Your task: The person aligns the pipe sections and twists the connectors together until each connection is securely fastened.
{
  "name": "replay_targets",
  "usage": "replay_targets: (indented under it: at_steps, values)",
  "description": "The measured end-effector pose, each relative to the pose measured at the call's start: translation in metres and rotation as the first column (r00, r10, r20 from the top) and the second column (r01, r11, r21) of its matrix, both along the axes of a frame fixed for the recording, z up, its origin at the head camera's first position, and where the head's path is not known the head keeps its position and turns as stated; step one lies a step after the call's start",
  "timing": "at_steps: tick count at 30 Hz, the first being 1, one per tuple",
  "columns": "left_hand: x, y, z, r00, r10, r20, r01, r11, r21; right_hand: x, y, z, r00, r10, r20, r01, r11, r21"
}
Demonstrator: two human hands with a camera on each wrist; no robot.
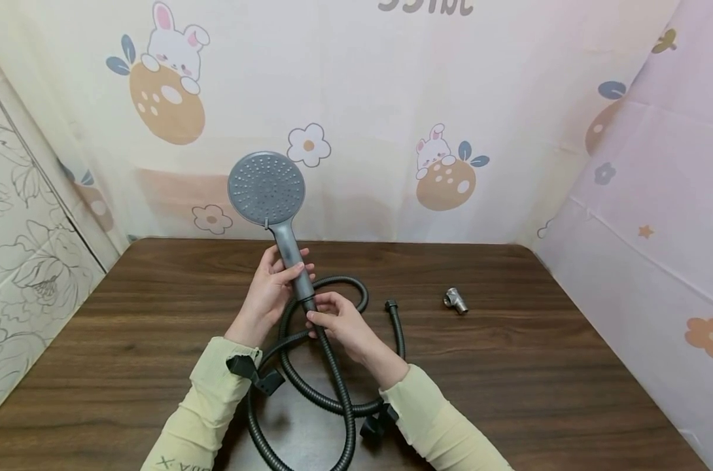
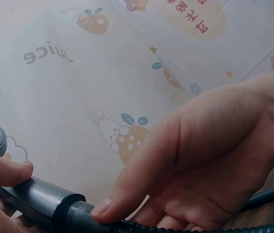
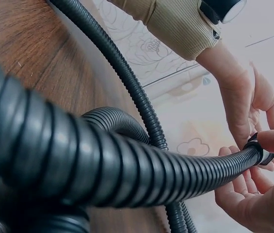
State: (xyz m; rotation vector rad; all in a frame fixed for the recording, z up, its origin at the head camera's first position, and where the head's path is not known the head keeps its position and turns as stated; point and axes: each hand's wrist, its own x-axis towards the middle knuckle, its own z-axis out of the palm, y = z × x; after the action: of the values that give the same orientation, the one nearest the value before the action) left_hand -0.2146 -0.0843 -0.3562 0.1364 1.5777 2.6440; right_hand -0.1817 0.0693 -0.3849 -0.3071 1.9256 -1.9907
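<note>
Gripping the handle of a grey hand shower (image 1: 282, 232), the left hand (image 1: 268, 291) lays its thumb across the front and curls its fingers round behind, closed to the handle's thickness. Just beside it, at four o'clock, the right hand (image 1: 345, 327) pinches the dark connector (image 1: 310, 305) of a black ribbed shower hose (image 1: 350, 425) between thumb and fingers. The connector meets the handle's lower end; whether the two are threaded together cannot be told.

From this joint the handle slants up toward eleven o'clock, ending in the round spray face (image 1: 266, 188), dotted with nozzles and turned to the head view. The hose drops toward five o'clock and winds in overlapping loops around six, one bend reaching up to two. Its free end (image 1: 391, 305), fitted with a collar nut, lies at two o'clock from the right hand. Well apart, at three o'clock from that end, a small chrome pipe fitting (image 1: 455, 301) rests on the dark wood-grain table (image 1: 127, 327). At twelve o'clock behind everything hangs a pale curtain (image 1: 362, 85) printed with rabbits and spotted fruit.
</note>
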Motion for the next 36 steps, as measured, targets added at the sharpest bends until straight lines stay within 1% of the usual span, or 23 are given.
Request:
replay_targets:
  at_steps: [9,19,30,33,36]
  values:
    - [-0.0003,0.0002,0.0001,1.0,-0.001,0.002,0.001,1.0,0.014,0.0008,0.0003,0.0024,1.0,0.015,-0.004,-0.015,1.0,0.004]
    - [-0.0015,0.0004,0.0006,1.0,0.001,0.01,-0.001,1.0,0.003,0.0022,-0.0008,0.006,0.999,0.041,0.006,-0.041,0.999,0.006]
    - [-0.0019,-0.0015,0.0006,1.0,-0.001,0.016,0.0,1.0,0.03,-0.0012,0.0004,0.0051,0.997,0.077,-0.002,-0.077,0.997,0.016]
    - [-0.002,-0.0016,0.0006,1.0,-0.003,0.014,0.002,1.0,0.024,-0.0015,0.0011,0.0046,0.997,0.072,0.0,-0.072,0.997,0.024]
    - [-0.0021,-0.0013,0.0001,1.0,-0.007,0.009,0.006,1.0,0.02,-0.0025,0.001,0.0026,0.999,0.05,0.019,-0.051,0.998,0.027]
